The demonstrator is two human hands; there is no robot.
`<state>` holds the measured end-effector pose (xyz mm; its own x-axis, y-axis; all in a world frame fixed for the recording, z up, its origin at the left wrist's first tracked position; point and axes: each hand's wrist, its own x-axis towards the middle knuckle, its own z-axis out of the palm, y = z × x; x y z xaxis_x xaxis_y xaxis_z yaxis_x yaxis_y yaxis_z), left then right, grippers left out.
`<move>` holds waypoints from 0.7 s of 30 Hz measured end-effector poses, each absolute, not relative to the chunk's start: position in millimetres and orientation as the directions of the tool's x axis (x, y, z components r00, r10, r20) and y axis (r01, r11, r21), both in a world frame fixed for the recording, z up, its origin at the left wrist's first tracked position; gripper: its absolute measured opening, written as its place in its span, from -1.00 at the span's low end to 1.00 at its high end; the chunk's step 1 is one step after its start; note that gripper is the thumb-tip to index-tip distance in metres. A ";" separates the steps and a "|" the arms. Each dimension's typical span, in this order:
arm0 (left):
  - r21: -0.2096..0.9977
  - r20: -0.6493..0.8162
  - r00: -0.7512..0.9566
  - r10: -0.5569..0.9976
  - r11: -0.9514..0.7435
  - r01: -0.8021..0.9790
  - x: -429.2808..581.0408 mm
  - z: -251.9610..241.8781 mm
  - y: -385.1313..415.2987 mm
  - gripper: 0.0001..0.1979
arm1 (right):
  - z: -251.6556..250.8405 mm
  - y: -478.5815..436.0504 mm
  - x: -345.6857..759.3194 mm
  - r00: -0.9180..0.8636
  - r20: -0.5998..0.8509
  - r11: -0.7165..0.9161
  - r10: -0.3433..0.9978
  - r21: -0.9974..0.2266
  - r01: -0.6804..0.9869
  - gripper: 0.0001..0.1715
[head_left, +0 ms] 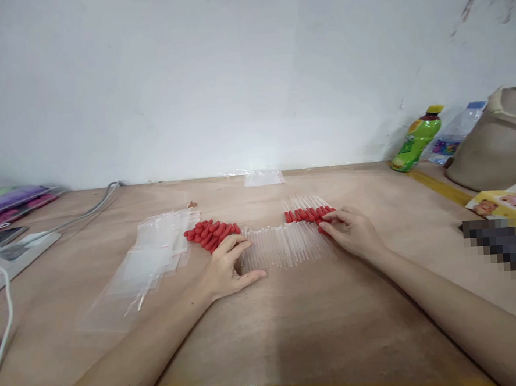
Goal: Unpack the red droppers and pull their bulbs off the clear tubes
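A row of thin clear tubes (287, 246) lies side by side on the table in the middle. At its left end rests my left hand (230, 267), thumb and fingers apart, beside a pile of red capped pieces (210, 232). Behind the right part of the row, several red caps (301, 215) with thin clear stems pointing to the wall lie lined up. My right hand (350, 231) has its thumb and index finger closed around the rightmost red cap.
Flat clear bags (156, 251) overlap on the left, another bag (263, 178) lies by the wall. A power strip (25, 254) with cables is far left. Right: a green bottle (416, 139), a clear bottle (457, 131), a beige bag (495, 143) and a yellow packet (507, 204).
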<state>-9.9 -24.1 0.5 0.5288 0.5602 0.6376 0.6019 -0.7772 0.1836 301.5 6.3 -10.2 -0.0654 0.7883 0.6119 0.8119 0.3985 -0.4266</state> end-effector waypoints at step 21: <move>0.229 0.615 0.566 0.550 -0.811 0.539 -19.9 -1.6 -20.3 -0.57 | 0.0 27.3 278.0 -0.028 0.620 0.311 0.784 -0.353 0.883 -0.75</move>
